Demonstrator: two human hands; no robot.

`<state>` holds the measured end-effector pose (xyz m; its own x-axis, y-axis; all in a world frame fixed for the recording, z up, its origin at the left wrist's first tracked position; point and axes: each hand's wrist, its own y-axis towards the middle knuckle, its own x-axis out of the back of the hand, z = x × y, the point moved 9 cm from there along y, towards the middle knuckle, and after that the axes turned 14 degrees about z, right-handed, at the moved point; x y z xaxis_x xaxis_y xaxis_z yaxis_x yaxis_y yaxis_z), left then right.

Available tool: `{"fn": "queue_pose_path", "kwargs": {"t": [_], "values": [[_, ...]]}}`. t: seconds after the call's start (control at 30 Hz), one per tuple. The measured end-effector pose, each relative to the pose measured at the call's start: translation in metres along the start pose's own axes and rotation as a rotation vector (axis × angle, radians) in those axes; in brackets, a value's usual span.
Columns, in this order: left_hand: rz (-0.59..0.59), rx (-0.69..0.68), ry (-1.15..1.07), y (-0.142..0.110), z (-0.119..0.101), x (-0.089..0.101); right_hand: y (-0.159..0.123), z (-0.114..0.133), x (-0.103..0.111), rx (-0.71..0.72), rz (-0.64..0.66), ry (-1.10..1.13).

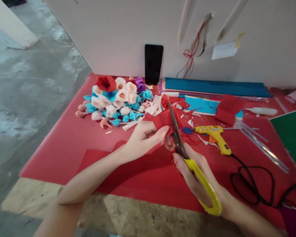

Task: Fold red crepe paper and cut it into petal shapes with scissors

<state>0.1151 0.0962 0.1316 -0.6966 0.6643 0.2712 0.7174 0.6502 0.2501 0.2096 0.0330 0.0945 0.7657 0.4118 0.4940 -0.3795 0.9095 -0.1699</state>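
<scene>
In the head view, my left hand [146, 136] pinches a piece of red paper [162, 120] between thumb and fingers, just above the table. My right hand [196, 164] grips a pair of scissors [203, 186] with yellow handles. Their metal blades point up and away, lying against the right edge of the red piece; whether they are cutting into it I cannot tell. Beneath the hands a larger red sheet [138, 174] covers the table's near side. White and red paper scraps [154, 107] are scattered just beyond the left hand.
A heap of paper flowers [120, 95] lies at the back left. To the right rests a yellow glue gun [215, 133] with a looped black cord [256, 187]. A phone [153, 64] leans on the white panel [118, 39]. Blue paper [212, 87] and a white bottle [261, 111] lie behind.
</scene>
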Motion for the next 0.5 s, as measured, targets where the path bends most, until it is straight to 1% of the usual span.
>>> {"fn": "queue_pose_path", "kwargs": {"t": [0.17,0.3,0.37,0.47,0.5], "values": [[-0.011,-0.006,-0.018,-0.001,0.001,0.001,-0.002,0.003,0.005,0.032,-0.092,-0.042],[-0.014,0.025,-0.060,-0.001,0.005,0.002,0.000,0.003,0.005,0.011,-0.099,-0.022],[-0.014,0.002,-0.106,0.000,0.006,0.003,0.002,-0.003,-0.002,-0.022,-0.030,0.075],[0.002,-0.025,-0.184,0.001,0.007,0.004,0.001,-0.016,-0.019,-0.086,0.130,0.299],[0.011,-0.025,-0.208,0.001,0.008,0.004,0.000,-0.019,-0.023,-0.100,0.166,0.353]]}}
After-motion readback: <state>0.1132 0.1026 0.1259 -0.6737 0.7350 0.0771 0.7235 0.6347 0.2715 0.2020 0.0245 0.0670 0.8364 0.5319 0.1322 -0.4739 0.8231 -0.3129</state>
